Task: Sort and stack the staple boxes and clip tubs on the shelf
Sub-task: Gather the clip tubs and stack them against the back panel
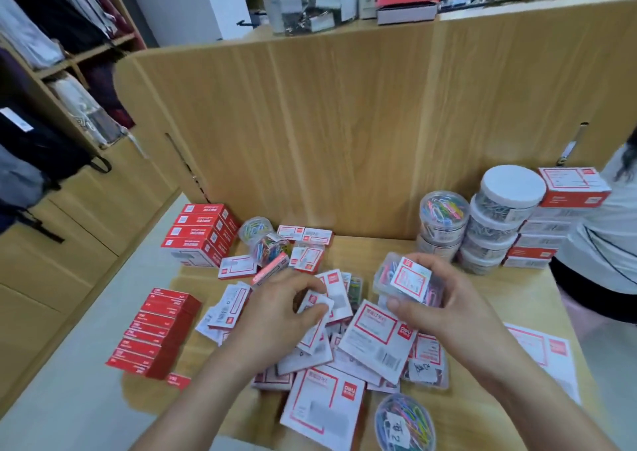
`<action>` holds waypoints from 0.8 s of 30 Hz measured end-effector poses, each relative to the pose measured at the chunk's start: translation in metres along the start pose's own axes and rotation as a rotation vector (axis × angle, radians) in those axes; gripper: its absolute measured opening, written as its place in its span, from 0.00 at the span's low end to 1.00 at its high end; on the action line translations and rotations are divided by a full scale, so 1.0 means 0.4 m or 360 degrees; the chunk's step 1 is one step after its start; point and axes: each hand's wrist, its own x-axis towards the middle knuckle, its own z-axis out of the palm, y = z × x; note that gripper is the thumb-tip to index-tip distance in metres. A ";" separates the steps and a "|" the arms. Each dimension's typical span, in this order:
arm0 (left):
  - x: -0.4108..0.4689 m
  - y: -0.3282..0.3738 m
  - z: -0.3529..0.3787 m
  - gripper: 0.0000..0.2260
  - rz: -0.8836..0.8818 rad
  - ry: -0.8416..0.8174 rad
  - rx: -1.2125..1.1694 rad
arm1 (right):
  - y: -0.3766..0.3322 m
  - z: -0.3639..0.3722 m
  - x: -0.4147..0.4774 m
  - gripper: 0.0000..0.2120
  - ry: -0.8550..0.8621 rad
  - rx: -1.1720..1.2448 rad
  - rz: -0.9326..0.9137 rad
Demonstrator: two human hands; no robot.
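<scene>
- I take the heap of staple boxes [348, 350] in the middle of the wooden shelf [510, 299] as my landmark; the white and red boxes lie loose and overlapping at all angles
- My left hand [279, 312] is over the heap's left side, fingers curled down and pinching a small staple box [315, 307] that sits on top of the heap
- My right hand [448, 305] is above the heap's right side, with fingers and thumb wrapped round a clear clip case [408, 278] full of coloured clips; its red-framed label faces up and the case is tilted, lifted off the heap
- Left of the heap, near the shelf's front edge, stands a tidy row of red boxes [155, 333]
- Behind the heap to the left is a second red block [200, 233], and two small clip tubs [262, 238] lie just beside it
- Behind the heap to the right, a white-lidded tub stack [499, 216] stands upright with a shorter tub stack [443, 223] touching its left side
- Right of those tubs, well away from the heap, is a stacked column of boxes [551, 223]
- In front of the heap, a round tub [405, 423] of coloured clips carries a handwritten label
- Another person [603, 243] stands beyond the heap's right side
</scene>
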 end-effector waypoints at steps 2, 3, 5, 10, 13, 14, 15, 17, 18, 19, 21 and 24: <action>0.003 -0.017 -0.013 0.07 -0.0012 0.0102 -0.0023 | -0.001 0.022 0.006 0.20 0.0079 -0.0081 -0.0013; 0.010 -0.024 -0.025 0.06 -0.0049 0.0188 -0.0048 | -0.001 0.028 0.010 0.18 0.0142 -0.0167 -0.0035; 0.036 -0.038 -0.056 0.03 -0.0089 0.0416 -0.0003 | 0.003 0.036 0.018 0.17 0.0269 -0.0411 -0.0095; 0.157 -0.013 -0.092 0.11 -0.0025 0.0414 0.0849 | 0.022 0.045 0.051 0.23 0.0288 -0.1168 -0.0322; 0.231 0.034 -0.071 0.15 -0.0120 -0.0054 0.1298 | 0.024 0.066 0.082 0.24 0.0366 -0.1695 -0.0475; 0.250 0.046 -0.062 0.14 -0.0112 -0.0165 0.1384 | 0.022 0.075 0.096 0.25 0.0386 -0.1816 -0.0513; 0.266 0.053 -0.052 0.13 -0.0103 -0.0246 0.1439 | 0.017 0.085 0.111 0.26 0.0390 -0.1899 -0.0553; 0.289 0.063 -0.036 0.13 -0.0133 -0.0360 0.1495 | 0.007 0.103 0.143 0.25 0.0388 -0.2058 -0.0586; 0.295 0.067 -0.032 0.14 -0.0165 -0.0405 0.1499 | 0.000 0.113 0.159 0.24 0.0382 -0.2141 -0.0559; 0.301 0.072 -0.029 0.15 -0.0185 -0.0433 0.1488 | -0.005 0.121 0.175 0.22 0.0374 -0.2210 -0.0508; 0.308 0.077 -0.025 0.16 -0.0213 -0.0481 0.1443 | -0.009 0.134 0.201 0.20 0.0335 -0.2289 -0.0404; 0.315 0.073 -0.024 0.18 -0.0298 -0.0511 0.1335 | 0.009 0.139 0.225 0.19 0.0263 -0.2285 -0.0281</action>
